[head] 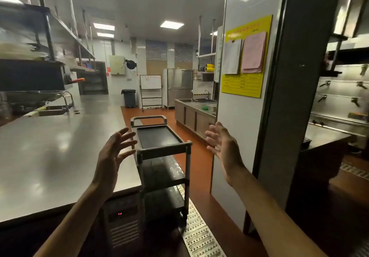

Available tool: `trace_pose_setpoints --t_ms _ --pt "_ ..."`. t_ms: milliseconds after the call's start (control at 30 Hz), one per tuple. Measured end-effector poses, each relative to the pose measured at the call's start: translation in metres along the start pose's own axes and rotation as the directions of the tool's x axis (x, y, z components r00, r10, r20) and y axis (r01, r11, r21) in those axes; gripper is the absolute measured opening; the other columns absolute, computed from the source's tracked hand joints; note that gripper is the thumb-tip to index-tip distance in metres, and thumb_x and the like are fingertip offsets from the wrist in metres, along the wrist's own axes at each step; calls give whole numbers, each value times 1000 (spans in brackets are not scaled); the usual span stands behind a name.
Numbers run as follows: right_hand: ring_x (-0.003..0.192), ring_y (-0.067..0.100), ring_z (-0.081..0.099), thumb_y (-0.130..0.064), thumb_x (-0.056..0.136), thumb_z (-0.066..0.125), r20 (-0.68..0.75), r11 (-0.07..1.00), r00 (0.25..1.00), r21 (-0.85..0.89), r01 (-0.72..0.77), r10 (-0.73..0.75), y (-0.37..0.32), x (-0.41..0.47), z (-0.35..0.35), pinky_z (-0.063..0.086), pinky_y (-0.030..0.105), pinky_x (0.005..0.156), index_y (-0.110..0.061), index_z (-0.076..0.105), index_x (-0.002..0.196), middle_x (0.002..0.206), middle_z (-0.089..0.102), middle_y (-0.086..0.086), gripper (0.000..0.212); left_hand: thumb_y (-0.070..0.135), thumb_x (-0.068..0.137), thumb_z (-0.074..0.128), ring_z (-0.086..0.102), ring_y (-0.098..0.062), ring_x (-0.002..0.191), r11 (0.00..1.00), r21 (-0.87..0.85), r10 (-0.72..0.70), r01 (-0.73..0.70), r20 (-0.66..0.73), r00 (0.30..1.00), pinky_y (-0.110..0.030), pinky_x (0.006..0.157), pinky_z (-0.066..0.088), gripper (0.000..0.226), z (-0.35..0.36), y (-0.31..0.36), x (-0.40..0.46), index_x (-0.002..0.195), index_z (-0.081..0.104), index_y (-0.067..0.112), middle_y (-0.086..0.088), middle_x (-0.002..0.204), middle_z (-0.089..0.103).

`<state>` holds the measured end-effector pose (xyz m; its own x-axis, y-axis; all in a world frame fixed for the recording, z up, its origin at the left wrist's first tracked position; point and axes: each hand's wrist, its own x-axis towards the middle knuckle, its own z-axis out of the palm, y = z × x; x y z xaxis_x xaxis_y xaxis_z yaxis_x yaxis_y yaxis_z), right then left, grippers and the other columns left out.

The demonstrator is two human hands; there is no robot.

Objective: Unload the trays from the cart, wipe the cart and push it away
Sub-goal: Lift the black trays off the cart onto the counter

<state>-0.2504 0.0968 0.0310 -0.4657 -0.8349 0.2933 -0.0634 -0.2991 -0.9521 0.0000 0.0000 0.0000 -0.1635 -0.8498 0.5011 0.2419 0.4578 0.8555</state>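
A dark three-shelf cart (162, 153) stands in the aisle ahead of me, its grey handle at the far end. One black tray (158, 137) lies flat on its top shelf. The two lower shelves look bare and wet. My left hand (114, 151) is raised at the cart's left side, fingers spread, holding nothing. My right hand (223, 147) hovers to the cart's right, also spread and holding nothing. Neither hand touches the cart or the tray.
A long steel counter (50, 157) runs along the left, right beside the cart. A white pillar (235, 127) with a yellow notice board stands to the right. A metal floor drain grate (199, 234) lies under the cart's near end. Sink counter, bin and whiteboard stand farther back.
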Motion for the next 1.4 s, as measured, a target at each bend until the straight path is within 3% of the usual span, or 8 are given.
trace_pose_setpoints --t_ms 333,567,967,1233,1400 --pt "124 25 55 -43 103 33 16 997 997 33 -74 73 78 145 -71 44 39 100 -16 52 136 138 57 10 47 50 89 35 61 -21 115 998 57 -26 30 -57 998 -49 99 46 59 75 -89 89 134 49 16 -4 131 60" --pt "123 24 56 -44 102 33 28 991 993 63 -116 115 133 259 -65 43 41 103 -18 54 131 135 59 9 44 50 89 34 61 -20 114 995 78 -48 56 -103 994 -48 99 46 59 97 -163 171 135 49 15 -3 131 60" --pt "123 21 55 -46 100 38 13 990 990 16 -140 140 219 503 -30 43 40 105 -15 54 134 135 59 8 48 50 89 32 60 -24 115 991 36 -126 129 -87 988 -43 97 47 61 136 -327 394 135 48 13 -8 132 59" --pt "119 21 57 -46 100 38 -33 987 987 -16 -161 160 289 666 -74 44 37 103 -13 54 136 133 61 7 51 50 92 33 59 -25 116 988 17 -152 153 -40 988 -43 95 46 52 202 -440 530 129 53 19 -5 130 60" --pt "119 22 58 -46 101 38 28 987 987 -37 -159 160 326 779 -98 44 43 106 -14 57 132 131 61 7 49 52 90 35 59 -24 116 985 64 -150 159 -124 981 -46 98 45 55 232 -495 599 131 53 20 -5 131 60"
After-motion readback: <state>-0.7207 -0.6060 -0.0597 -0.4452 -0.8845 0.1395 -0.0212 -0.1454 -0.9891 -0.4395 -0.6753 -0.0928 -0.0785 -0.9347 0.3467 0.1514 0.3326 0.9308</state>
